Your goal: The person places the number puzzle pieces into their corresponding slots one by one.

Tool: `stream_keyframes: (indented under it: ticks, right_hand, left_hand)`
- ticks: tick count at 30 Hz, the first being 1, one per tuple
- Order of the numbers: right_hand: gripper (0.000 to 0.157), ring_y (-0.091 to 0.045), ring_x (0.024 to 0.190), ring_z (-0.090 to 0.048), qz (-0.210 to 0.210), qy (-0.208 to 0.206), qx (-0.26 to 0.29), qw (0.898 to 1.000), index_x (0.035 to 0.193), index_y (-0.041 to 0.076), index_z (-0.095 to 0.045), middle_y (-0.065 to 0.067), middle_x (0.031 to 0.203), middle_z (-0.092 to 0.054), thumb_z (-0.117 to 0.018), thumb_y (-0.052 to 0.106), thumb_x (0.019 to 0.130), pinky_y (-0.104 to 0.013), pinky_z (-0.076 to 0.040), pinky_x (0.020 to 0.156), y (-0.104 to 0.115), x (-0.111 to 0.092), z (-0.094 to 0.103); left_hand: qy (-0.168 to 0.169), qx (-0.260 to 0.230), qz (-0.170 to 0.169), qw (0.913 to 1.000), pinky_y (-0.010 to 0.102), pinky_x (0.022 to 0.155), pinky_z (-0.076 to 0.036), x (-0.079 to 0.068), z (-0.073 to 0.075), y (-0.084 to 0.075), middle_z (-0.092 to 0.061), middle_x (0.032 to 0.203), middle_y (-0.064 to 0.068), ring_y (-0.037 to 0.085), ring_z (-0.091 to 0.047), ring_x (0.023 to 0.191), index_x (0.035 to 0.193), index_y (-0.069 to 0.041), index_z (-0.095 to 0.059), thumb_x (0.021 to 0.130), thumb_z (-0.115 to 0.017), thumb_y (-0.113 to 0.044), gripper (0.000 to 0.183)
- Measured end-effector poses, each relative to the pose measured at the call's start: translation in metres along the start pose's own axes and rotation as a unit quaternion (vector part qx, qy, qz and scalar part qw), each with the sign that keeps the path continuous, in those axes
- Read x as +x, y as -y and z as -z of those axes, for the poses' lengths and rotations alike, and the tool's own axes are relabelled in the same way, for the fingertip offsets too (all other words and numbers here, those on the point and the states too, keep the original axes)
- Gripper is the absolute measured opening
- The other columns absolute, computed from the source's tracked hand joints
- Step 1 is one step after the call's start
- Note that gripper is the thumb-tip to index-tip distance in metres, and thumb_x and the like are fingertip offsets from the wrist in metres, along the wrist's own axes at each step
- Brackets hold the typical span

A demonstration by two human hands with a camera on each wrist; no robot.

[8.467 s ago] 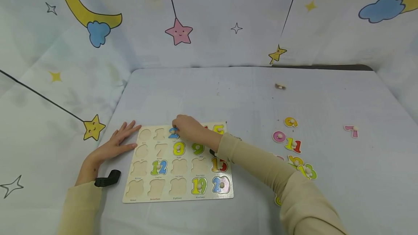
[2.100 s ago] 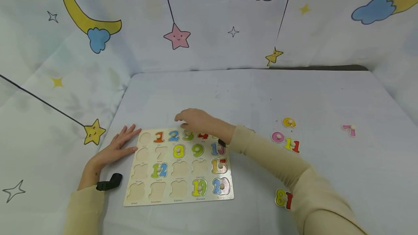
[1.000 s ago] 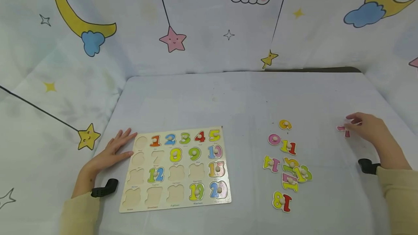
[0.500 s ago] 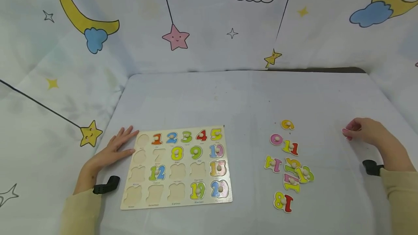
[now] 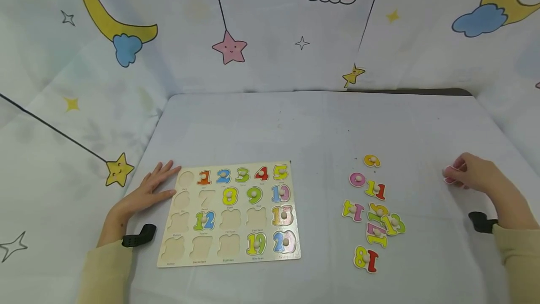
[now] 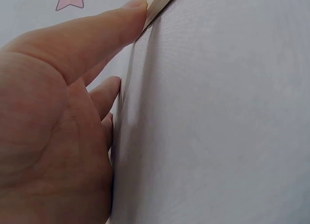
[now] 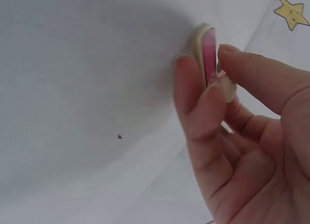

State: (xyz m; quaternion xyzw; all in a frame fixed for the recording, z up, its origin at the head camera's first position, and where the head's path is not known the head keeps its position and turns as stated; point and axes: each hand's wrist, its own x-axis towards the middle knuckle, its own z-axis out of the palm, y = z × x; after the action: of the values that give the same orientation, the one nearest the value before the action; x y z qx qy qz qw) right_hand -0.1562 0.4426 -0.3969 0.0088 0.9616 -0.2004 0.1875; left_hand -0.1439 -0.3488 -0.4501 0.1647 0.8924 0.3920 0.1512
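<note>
At the right of the table my right hand [image 5: 478, 172] pinches the pink number 7 puzzle piece [image 7: 209, 52] between thumb and fingers. The piece is tilted edge-on in the right wrist view, and the fingers partly cover it. My left hand [image 5: 147, 191] lies with fingers spread at the left edge of the wooden number puzzle board [image 5: 216, 206]. Its thumb tip touches the board's edge in the left wrist view. The board's top row holds 1 to 5, with the round recess [image 5: 186, 179] at its left end bare. The 7-shaped recess [image 5: 206, 198] is also bare.
Loose number pieces lie between board and right hand: an orange piece [image 5: 372, 161], a pink 0 [image 5: 357, 179], an 11 [image 5: 375, 190], a 14 [image 5: 352, 211] and an 18 [image 5: 366, 259]. Several others overlap around a 13 [image 5: 393, 224]. A printed cloth backdrop [image 5: 270, 69] stands behind.
The right hand has gone from above the board to the far right and picked up the pink 7, now turned in its fingers. The 1 sits in its recess. The left hand stays put.
</note>
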Motion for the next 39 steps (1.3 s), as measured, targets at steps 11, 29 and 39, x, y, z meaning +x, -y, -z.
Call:
stream_keyframes:
  ticks: [11,29,39]
  right_hand:
    - [0.035,-0.012,0.071,-0.065,0.074,-0.097,0.087,0.989,0.108,-0.008,-0.049,-0.015,0.089,-0.064,-0.052,0.025,0.098,-0.012,-0.045,0.061,0.048,0.004,0.000]
    - [0.026,-0.030,0.081,-0.064,0.256,-0.041,0.238,0.936,0.114,-0.002,-0.059,-0.014,0.092,-0.067,-0.061,0.013,0.093,-0.034,-0.054,0.072,0.250,0.060,-0.045]
    - [0.022,-0.032,0.079,-0.065,0.302,0.039,0.272,0.913,0.103,0.001,-0.065,-0.004,0.080,-0.068,-0.066,0.019,0.089,-0.033,-0.054,0.069,0.360,0.072,-0.108]
  left_hand:
    - [-0.006,0.009,-0.008,0.9999,0.055,0.103,0.014,0.001,0.002,-0.002,-0.003,0.154,0.016,0.033,0.016,0.137,0.147,-0.010,-0.031,0.091,-0.063,-0.023,0.066]
    - [-0.007,0.002,-0.019,0.9998,0.055,0.104,0.013,0.002,-0.001,0.000,-0.004,0.154,0.018,0.035,0.015,0.137,0.146,-0.008,-0.033,0.090,-0.063,-0.019,0.064]
    - [-0.008,0.012,-0.013,0.9998,0.058,0.103,0.012,0.001,-0.001,-0.005,-0.004,0.153,0.022,0.039,0.013,0.136,0.145,-0.003,-0.032,0.090,-0.063,-0.012,0.064]
